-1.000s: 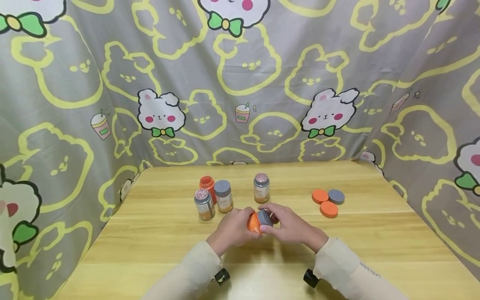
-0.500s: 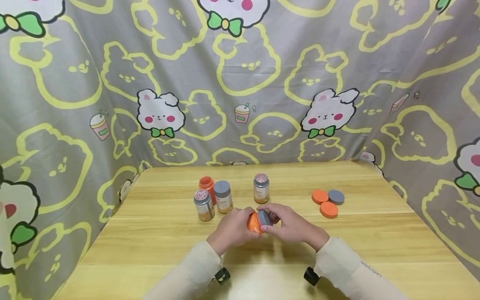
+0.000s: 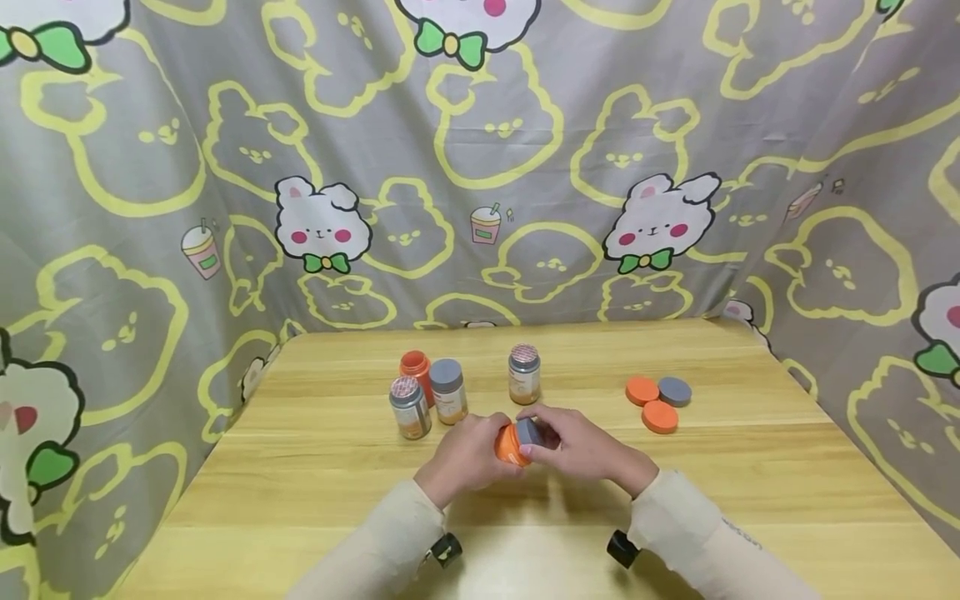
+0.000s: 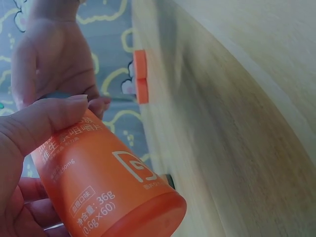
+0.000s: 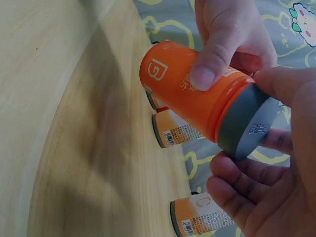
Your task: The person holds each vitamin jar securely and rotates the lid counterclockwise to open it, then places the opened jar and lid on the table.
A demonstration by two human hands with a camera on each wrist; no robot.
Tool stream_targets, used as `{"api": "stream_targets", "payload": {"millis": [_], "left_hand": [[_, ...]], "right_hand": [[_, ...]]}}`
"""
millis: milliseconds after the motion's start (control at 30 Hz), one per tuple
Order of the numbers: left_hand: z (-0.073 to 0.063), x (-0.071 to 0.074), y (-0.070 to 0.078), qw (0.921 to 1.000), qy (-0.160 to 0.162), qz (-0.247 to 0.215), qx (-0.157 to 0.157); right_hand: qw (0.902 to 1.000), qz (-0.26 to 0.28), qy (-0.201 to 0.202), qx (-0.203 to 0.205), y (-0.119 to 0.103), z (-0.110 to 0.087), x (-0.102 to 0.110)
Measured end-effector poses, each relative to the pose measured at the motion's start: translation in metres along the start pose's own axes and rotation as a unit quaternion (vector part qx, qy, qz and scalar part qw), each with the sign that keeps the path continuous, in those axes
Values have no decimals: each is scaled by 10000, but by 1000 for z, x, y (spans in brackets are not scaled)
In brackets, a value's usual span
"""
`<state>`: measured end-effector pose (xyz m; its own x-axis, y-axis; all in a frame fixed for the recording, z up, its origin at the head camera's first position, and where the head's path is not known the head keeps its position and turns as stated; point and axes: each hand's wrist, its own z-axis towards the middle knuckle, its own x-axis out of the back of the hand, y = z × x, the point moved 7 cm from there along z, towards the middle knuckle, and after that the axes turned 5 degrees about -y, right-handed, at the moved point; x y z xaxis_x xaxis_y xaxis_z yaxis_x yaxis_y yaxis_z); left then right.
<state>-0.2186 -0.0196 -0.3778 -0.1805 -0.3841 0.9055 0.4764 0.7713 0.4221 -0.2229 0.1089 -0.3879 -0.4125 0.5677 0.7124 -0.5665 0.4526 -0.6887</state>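
Note:
An orange bottle (image 4: pixel 108 173) with white print lies tilted in my left hand (image 3: pixel 468 454), which grips it round the body, thumb along its side. On its neck end sits a grey lid (image 5: pixel 247 121). My right hand (image 3: pixel 581 446) pinches that lid at its edge between thumb and fingers, as the right wrist view shows. Both hands meet over the middle of the table, with the bottle's base toward the left and the lid toward the right. In the head view the fingers hide part of the lid and bottle.
Behind the left hand stand an open orange bottle (image 3: pixel 415 371), a grey-lidded bottle (image 3: pixel 448 393) and a foil-sealed grey bottle (image 3: pixel 410 410). Another foil-sealed bottle (image 3: pixel 524 377) is farther back. Two orange lids (image 3: pixel 660 417) and a grey lid (image 3: pixel 675 391) lie at right. A patterned curtain (image 3: pixel 405 292) surrounds the table.
Both hands stay in nearly the same place on the orange bottle and its grey lid. My right fingers have shifted slightly round the lid.

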Motion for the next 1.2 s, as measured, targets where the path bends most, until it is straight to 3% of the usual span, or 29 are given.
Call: {"api": "stream_targets", "payload": {"millis": [167,533,900,1200], "left_hand": [[1,0,-1,10000,-57,8,29],[1,1,1,10000,-19,-48,-7],[1,1,1,10000,-3,22,-21],[1,2,2,10000,25,12,-73]], "right_hand": [[9998,105,-71,126,-1,0,0],[9999,-115,21,-111,2,2,-2],[9997,196,-153,52,-2,2,-3],[9999,-16,146,-24,-1,4,0]]}}
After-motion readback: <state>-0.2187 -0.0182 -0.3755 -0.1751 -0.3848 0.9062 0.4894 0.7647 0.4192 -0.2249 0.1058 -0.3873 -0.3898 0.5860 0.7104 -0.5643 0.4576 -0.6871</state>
